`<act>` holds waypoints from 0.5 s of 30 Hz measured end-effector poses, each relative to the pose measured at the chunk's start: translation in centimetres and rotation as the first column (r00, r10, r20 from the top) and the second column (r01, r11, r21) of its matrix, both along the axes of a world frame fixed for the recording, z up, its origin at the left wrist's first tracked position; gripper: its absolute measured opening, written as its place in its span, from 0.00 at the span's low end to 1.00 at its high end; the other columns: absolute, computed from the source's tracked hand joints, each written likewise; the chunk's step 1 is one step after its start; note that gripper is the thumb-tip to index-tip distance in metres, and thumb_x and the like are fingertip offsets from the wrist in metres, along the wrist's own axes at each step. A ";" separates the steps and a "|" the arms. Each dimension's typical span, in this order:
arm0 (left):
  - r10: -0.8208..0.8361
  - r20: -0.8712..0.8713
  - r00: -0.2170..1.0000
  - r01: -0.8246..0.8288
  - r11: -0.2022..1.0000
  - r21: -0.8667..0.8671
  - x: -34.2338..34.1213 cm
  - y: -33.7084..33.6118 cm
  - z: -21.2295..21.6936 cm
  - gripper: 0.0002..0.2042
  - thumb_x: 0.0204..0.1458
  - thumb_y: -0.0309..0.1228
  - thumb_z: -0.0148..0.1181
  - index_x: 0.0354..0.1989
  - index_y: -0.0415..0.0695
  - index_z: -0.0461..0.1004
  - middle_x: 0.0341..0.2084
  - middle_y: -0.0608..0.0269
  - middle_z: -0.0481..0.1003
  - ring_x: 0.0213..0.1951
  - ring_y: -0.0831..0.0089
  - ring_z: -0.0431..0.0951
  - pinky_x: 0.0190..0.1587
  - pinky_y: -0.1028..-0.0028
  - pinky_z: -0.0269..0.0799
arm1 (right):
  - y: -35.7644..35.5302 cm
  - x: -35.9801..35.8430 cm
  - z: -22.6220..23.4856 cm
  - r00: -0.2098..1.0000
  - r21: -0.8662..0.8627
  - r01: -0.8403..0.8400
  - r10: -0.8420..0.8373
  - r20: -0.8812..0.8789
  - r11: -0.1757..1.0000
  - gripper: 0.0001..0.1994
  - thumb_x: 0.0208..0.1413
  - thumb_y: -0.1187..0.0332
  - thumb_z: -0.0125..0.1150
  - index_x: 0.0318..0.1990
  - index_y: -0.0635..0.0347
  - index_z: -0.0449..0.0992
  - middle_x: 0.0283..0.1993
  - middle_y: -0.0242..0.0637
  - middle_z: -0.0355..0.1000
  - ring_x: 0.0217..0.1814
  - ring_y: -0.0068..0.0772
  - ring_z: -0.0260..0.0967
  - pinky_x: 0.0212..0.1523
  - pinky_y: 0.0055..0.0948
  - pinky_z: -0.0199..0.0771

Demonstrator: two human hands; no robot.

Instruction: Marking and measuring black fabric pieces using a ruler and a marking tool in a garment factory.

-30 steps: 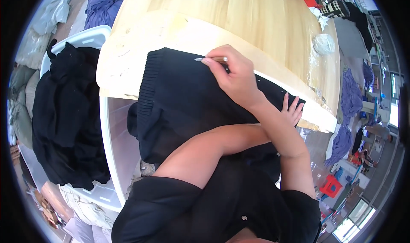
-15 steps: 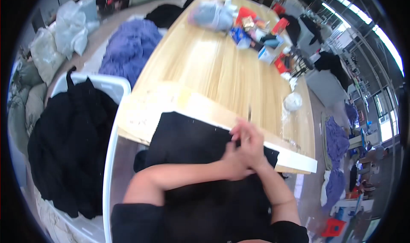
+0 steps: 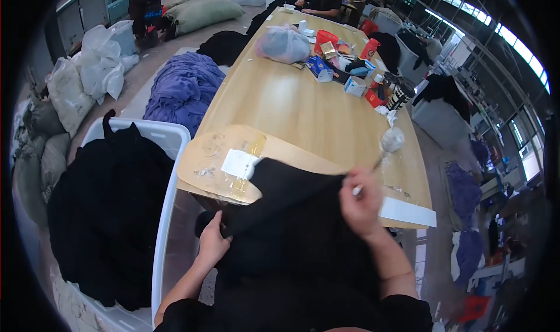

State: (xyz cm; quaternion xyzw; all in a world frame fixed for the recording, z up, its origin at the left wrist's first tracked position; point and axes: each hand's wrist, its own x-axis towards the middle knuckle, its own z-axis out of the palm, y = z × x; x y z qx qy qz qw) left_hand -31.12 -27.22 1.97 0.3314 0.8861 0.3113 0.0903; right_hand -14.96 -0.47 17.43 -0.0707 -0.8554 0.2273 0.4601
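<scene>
A piece of black cloth lies over the near end of the table and hangs toward me. My left hand is closed on its left edge, thumb on top. At the cloth's upper right corner, my right hand is closed and slightly blurred. A slim tool pokes out of that fist, with a dark blurred shaft and a small pale end; its exact kind is unclear. Whether the right fingers also pinch the cloth cannot be made out. Beneath the cloth is a rounded tan board with tape and a white patch.
Left of me stands a white tub heaped with black fabric. Purple cloth lies beyond it. Assorted packages, a bagged bundle and a whitish ball sit on the wooden table. A person sits at the far end.
My hands were together over the cloth; now they are apart, the left at the cloth's left edge, the right farther right. The cloth's far edge has shifted right, uncovering more board.
</scene>
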 end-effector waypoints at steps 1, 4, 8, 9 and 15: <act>-0.026 0.183 0.983 0.012 0.997 0.079 0.3 0.6 1.0 0.32 0.39 0.27 0.67 0.55 0.35 0.62 0.34 0.50 0.71 0.37 0.58 0.74 0.41 0.68 0.71 | 1.4 -0.3 2.6 0.979 0.154 0.069 -0.037 -0.203 0.986 0.10 0.45 0.86 0.53 0.33 0.62 0.66 0.35 0.41 0.68 0.34 0.35 0.67 0.36 0.28 0.68; -0.236 0.385 0.892 0.097 0.933 0.345 1.3 0.1 4.7 0.25 0.39 0.29 0.68 0.49 0.36 0.70 0.29 0.57 0.73 0.32 0.74 0.73 0.37 0.75 0.70 | 4.7 -3.4 10.5 0.926 0.280 0.234 -0.126 -0.355 0.931 0.09 0.46 0.85 0.54 0.34 0.62 0.67 0.32 0.35 0.65 0.30 0.23 0.62 0.33 0.21 0.64; -0.644 0.742 0.189 0.284 0.759 0.586 1.7 0.4 7.4 0.13 0.53 0.30 0.61 0.44 0.37 0.70 0.33 0.72 0.72 0.36 0.85 0.69 0.40 0.82 0.66 | 10.8 -5.9 20.3 0.794 0.334 0.493 -0.258 -0.551 0.803 0.03 0.50 0.77 0.54 0.32 0.59 0.69 0.21 0.29 0.63 0.21 0.17 0.57 0.24 0.20 0.61; -0.648 0.758 0.069 0.307 0.737 0.602 1.6 0.7 6.7 0.08 0.54 0.29 0.59 0.38 0.38 0.71 0.29 0.75 0.71 0.33 0.88 0.67 0.37 0.82 0.65 | 12.3 -7.0 22.6 0.768 0.384 0.513 -0.211 -0.604 0.768 0.03 0.49 0.74 0.55 0.32 0.59 0.70 0.22 0.31 0.67 0.22 0.22 0.64 0.26 0.24 0.65; -0.758 0.609 0.233 0.594 0.607 0.528 8.6 5.8 0.2 0.14 0.55 0.38 0.57 0.29 0.38 0.69 0.22 0.64 0.70 0.29 0.78 0.69 0.32 0.73 0.66 | 17.4 -15.0 23.9 0.731 0.342 0.574 -0.278 -0.623 0.744 0.03 0.45 0.74 0.54 0.29 0.55 0.69 0.23 0.42 0.68 0.28 0.47 0.69 0.29 0.40 0.68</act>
